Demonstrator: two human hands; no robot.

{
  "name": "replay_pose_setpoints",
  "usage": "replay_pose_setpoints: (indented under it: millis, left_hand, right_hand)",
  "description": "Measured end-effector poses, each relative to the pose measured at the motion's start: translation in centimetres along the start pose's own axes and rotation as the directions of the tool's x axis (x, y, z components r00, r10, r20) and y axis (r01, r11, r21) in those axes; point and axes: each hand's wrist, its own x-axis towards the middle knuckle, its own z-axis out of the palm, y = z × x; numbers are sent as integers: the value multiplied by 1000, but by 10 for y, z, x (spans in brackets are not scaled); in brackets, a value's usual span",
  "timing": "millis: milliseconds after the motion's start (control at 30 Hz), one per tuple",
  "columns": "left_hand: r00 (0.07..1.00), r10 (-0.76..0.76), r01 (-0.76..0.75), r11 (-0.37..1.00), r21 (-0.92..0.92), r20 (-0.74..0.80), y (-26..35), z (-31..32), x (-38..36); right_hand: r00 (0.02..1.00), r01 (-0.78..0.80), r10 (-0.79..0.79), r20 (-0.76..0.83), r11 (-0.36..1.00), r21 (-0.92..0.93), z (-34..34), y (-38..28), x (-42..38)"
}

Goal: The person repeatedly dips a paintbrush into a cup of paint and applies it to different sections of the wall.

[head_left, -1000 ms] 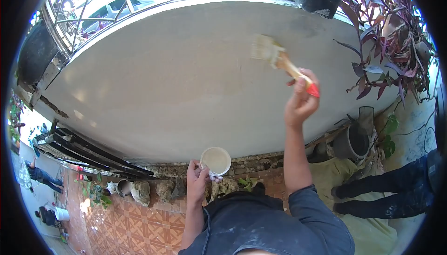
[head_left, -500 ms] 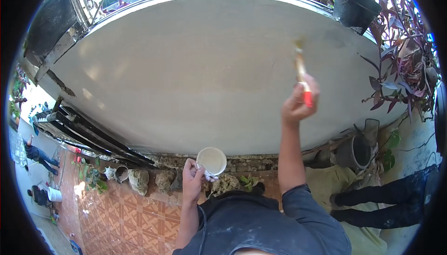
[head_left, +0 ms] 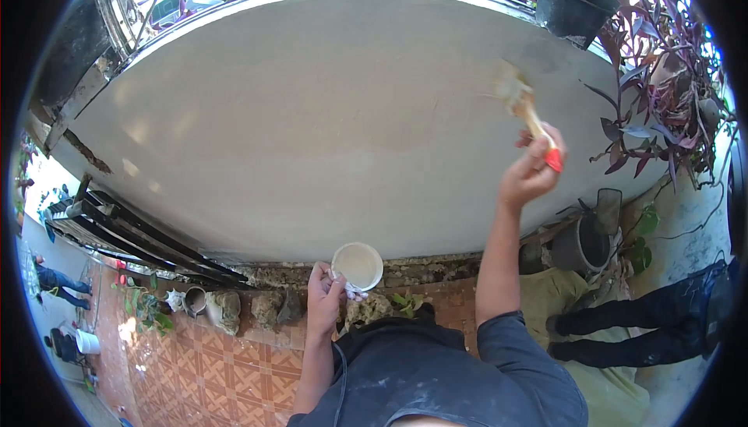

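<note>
My right hand [head_left: 535, 168] is closed round the handle of a paintbrush [head_left: 531, 119], which has a red end and blurred bristles pointing up at the pale wall [head_left: 312, 115]. Whether the bristles touch the wall cannot be made out. Low in front of my body, my left hand [head_left: 326, 294] grips a round white container [head_left: 358, 266] by its left and lower side. Pale, whitish material shows inside the container and whitish smears mark my left fingers.
Plants in a black pot [head_left: 575, 8] hang at upper right. A dark bucket [head_left: 580, 246] stands below, near another person's legs [head_left: 647, 326]. Black metal rails [head_left: 148, 236] lean at left. Rocks [head_left: 267, 308] line the tiled floor [head_left: 210, 365]. Another person stands far left.
My right hand has moved to the right and slightly down with the paintbrush, which now tilts more to the left. The view has shifted slightly; my left hand still holds the container.
</note>
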Motion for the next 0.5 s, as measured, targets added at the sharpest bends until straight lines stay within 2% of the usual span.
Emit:
replay_pose_setpoints:
  millis: [67, 100, 167, 200, 267, 333, 400, 433, 500]
  left_hand:
    - [1000, 6, -6, 1000, -10, 0, -2, 3, 0]
    - [1000, 14, -14, 1000, -11, 1, -4, 4, 0]
    - [1000, 21, -21, 1000, -10, 2, -6, 6, 0]
    - [1000, 18, -18, 1000, -13, -3, -7, 6, 1]
    - [1000, 8, -8, 1000, -4, -4, -6, 7, -1]
    - [1000, 0, -1, 1000, -23, -9, -2, 12, -1]
    - [1000, 5, -5, 1000, -4, -9, -2, 12, -2]
    - [1000, 15, -15, 1000, 8, -16, -2, 13, 0]
    - [1000, 18, -17, 1000, 14, -17, 1, 16, -1]
  right_hand:
    - [992, 98, -110, -67, 982, -160, -20, 3, 11]
    - [992, 100, -111, -65, 983, -155, -20, -1, 14]
    - [964, 219, -237, -121, 965, -142, -18, -8, 15]
    - [972, 208, -214, -101, 975, -74, -13, -8, 11]
    - [980, 197, -197, -1, 978, -63, 6, -3, -9]
    - [926, 323, -300, 229, 944, -72, 31, -17, -23]
    - [910, 274, -280, 305, 960, 65, 47, -32, -38]
    - [912, 276, -282, 299, 959, 63, 51, -38, -42]
    - [963, -27, -57, 265, 953, 303, 52, -49, -48]
